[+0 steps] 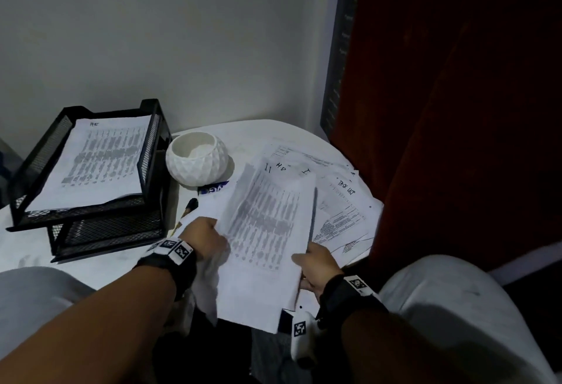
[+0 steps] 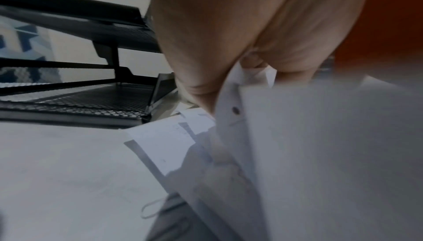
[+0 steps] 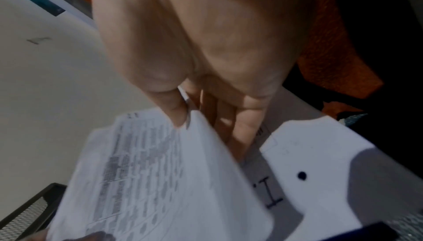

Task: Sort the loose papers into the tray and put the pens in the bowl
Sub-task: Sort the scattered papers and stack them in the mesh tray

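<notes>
Both hands hold a printed sheet lifted over the table's near edge. My left hand pinches its left edge, and the left wrist view shows the sheet under the fingers. My right hand pinches the right edge, thumb on top of the sheet. More loose papers lie spread on the right of the table. The black mesh tray stands at left with a printed sheet in its top tier. A white faceted bowl sits beside it. A dark pen peeks out below the bowl.
The round white table stands in a corner against a pale wall. A dark red curtain hangs at right. My knees in light trousers flank the table's near edge. A blue-and-white card lies under the bowl's front.
</notes>
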`<state>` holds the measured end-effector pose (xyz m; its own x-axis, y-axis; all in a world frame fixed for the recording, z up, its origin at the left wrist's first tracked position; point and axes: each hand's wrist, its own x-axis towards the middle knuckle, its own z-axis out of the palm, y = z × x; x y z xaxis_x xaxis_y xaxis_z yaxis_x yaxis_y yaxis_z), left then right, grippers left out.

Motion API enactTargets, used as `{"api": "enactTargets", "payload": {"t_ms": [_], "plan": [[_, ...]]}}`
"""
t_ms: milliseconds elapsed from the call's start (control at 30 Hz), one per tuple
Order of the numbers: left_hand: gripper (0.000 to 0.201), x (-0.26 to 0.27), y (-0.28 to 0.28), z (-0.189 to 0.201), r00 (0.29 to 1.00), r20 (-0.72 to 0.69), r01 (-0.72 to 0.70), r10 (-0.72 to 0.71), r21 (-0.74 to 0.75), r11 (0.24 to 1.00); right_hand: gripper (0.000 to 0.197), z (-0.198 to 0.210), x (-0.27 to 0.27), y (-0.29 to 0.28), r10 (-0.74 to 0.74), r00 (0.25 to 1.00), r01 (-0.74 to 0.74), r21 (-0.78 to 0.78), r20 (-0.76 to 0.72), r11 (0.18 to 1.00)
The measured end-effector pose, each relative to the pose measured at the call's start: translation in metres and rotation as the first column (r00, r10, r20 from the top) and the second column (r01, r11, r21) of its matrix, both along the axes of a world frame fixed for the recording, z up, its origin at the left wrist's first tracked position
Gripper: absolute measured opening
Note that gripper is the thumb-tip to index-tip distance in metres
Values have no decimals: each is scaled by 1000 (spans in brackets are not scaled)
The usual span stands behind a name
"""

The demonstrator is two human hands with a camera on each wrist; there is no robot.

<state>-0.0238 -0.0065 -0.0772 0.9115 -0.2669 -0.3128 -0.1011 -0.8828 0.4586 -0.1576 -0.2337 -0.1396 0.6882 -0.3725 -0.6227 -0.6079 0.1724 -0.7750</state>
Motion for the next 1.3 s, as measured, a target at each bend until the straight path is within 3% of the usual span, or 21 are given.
{"api": "enactTargets", "payload": {"t_ms": [67,133,233,367,467,533,633,833,967,1067,1167,1267,1300], "plan": [[10,8,11,8,996,58,-66,69,-65,996,20,5,6,-11,-191,981,194,-82,40,978],[6,12,21,13,988,87,-119,129,-106,987,28,-5,14,-32,-323,946,325,-171,42,930],[13,17,40,12,982,86,-155,167,-129,979,29,-30,29,-51,-278,960,265,-215,-32,940],[3,18,63,7,974,40,-214,221,-129,968,44,-14,39,-38,-319,948,318,-141,18,937],[6,15,73,6,964,47,-253,263,-151,955,12,13,45,-20,-276,961,276,-38,5,960],[10,13,79,10,961,46,-264,274,-160,951,24,17,51,-16,-228,974,228,36,1,973],[11,9,87,15,959,41,-271,281,-172,947,17,13,55,-5,-162,986,164,51,-36,985],[16,-2,93,21,959,51,-263,278,-194,945,46,-3,55,20,-44,995,32,-134,-87,990],[12,-6,95,24,962,71,-248,265,-185,951,52,-10,58,25,33,986,-95,-391,-164,916],[11,-10,98,26,959,85,-254,272,-179,951,49,-8,58,23,40,985,-114,-462,-167,880],[15,-10,102,28,956,92,-258,279,-189,947,27,-8,63,28,78,978,-162,-465,-196,870],[16,-8,104,26,954,88,-263,285,-206,943,68,-14,64,30,30,985,-103,-444,-169,890],[16,-9,104,25,955,94,-258,281,-206,944,72,-13,63,31,18,985,-97,-461,-172,882]]}}
